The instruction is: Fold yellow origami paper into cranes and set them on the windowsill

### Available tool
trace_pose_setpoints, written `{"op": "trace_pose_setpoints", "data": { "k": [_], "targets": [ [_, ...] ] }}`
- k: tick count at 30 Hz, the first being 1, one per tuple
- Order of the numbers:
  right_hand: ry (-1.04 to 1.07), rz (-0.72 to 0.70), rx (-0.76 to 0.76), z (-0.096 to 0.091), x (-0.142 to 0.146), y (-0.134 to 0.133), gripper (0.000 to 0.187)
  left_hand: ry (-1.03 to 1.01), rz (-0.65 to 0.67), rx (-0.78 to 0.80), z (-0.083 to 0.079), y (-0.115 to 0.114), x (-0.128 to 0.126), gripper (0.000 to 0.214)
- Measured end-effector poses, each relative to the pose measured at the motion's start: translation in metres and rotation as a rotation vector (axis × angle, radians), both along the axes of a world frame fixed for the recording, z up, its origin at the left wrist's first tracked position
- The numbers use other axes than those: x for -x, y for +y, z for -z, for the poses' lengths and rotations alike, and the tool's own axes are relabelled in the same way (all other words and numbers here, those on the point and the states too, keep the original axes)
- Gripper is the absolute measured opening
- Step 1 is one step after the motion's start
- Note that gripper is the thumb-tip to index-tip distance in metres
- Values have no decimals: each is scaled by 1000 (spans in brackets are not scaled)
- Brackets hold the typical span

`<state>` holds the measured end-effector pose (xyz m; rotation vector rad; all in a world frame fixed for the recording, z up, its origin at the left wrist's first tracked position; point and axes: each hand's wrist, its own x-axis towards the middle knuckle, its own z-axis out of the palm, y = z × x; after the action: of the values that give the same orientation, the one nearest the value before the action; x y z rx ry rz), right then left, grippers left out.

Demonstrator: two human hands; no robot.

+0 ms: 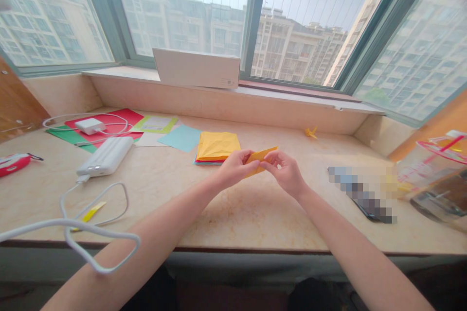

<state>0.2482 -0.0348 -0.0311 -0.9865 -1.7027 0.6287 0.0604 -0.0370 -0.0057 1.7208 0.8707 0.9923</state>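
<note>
Between my two hands, just above the stone counter (251, 223), is a folded piece of orange-yellow paper (268, 151). My left hand (241, 165) pinches its left side, thumb on the near face. On the right side, my right hand (282, 169) grips the paper with thumb and fingers. The fingers hide part of the folds. Just left of and behind my left hand lies a stack of paper (218, 145), orange-yellow on top with red and blue edges beneath. Farther back on the right sits a small yellow folded paper piece (311, 132).
Left are a white power bank (105, 156) with a looping cable over my left forearm, a white charger (89, 126), coloured sheets (182, 137) and a red-white object (14, 164). Right are a blurred-out dark device (359, 194) and a clear cup (426, 165). A white box (197, 69) leans by the window.
</note>
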Motion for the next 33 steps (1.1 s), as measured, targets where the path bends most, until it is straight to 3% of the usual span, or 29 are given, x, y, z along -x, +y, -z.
{"op": "trace_pose_setpoints", "data": {
  "k": [7, 13, 17, 19, 23, 27, 33],
  "targets": [
    [120, -47, 67, 2, 1, 1, 22, -42, 56, 4, 3, 0, -2, 31],
    [56, -31, 10, 0, 5, -4, 21, 52, -25, -73, 10, 5, -1, 17],
    [-53, 97, -112, -1, 4, -5, 40, 116, -15, -111, 8, 6, 1, 12],
    [-90, 90, -141, -3, 2, -5, 41, 176, 8, -115, 7, 5, 1, 11],
    [-116, -14, -89, -7, 1, -4, 15, 200, 1, -77, 5, 3, 1, 14],
    [-10, 49, -22, -7, 0, -2, 20, 89, -70, 14, 2, 3, 2, 26],
    [166, 59, 87, -4, 4, 1, 28, 52, -213, -77, 6, 8, 5, 35]
  ]
}}
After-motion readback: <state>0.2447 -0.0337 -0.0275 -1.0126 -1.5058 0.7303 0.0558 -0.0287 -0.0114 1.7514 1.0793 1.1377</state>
